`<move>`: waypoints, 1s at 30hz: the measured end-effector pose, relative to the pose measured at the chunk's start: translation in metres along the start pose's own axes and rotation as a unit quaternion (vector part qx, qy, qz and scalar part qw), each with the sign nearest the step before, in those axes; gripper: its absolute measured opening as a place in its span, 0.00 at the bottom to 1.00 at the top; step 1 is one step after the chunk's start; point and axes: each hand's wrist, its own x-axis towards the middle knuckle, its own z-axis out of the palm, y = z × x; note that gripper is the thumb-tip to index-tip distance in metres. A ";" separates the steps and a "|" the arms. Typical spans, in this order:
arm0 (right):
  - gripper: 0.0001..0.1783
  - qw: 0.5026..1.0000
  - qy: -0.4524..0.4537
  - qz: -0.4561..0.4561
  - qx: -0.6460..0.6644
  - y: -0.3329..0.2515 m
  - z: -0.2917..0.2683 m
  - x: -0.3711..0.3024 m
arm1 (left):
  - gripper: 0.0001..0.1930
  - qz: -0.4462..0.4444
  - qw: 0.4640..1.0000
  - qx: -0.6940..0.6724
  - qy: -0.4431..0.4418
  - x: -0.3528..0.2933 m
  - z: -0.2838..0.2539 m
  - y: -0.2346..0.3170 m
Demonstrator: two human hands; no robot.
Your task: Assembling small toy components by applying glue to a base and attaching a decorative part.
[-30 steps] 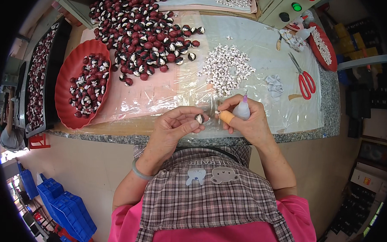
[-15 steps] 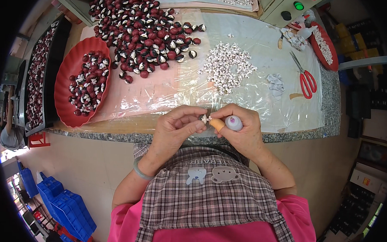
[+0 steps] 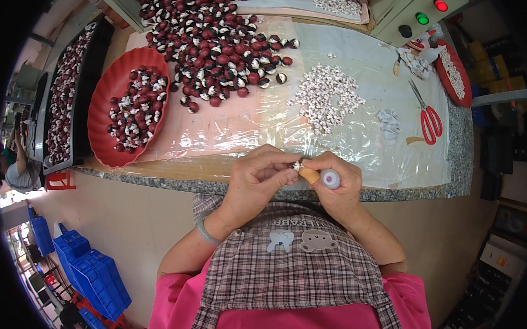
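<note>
My left hand (image 3: 252, 178) pinches a small dark and white ball (image 3: 296, 164) between thumb and fingers at the table's near edge. My right hand (image 3: 343, 187) meets it there, fingertips at a tiny white piece on or against the ball; whether it is stuck on I cannot tell. An orange finger cover (image 3: 309, 175) sits on one right-hand digit. Tucked in the same hand is a pale squeeze bottle (image 3: 331, 179), round end showing. Beyond the hands lies a heap of small white pieces with dark specks (image 3: 318, 105). Left of that spreads a large pile of maroon, black and white balls (image 3: 221, 60).
A red scalloped bowl (image 3: 99, 118) of decorated balls stands left, beside a long black tray (image 3: 77, 123). To the right lie red-handled scissors (image 3: 431, 125), crumpled tissue (image 3: 388, 123) and a red dish (image 3: 460, 93) of white pieces. Blue crates (image 3: 100, 280) stand on the floor.
The whole view has shifted, so the table appears farther right. Both hands stay together at the ball, and the right-hand fingertips are now closer against it.
</note>
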 end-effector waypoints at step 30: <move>0.11 0.995 -0.036 0.088 0.020 0.000 -0.027 0.016 | 0.12 0.338 0.701 0.619 0.106 0.086 -0.084 0.027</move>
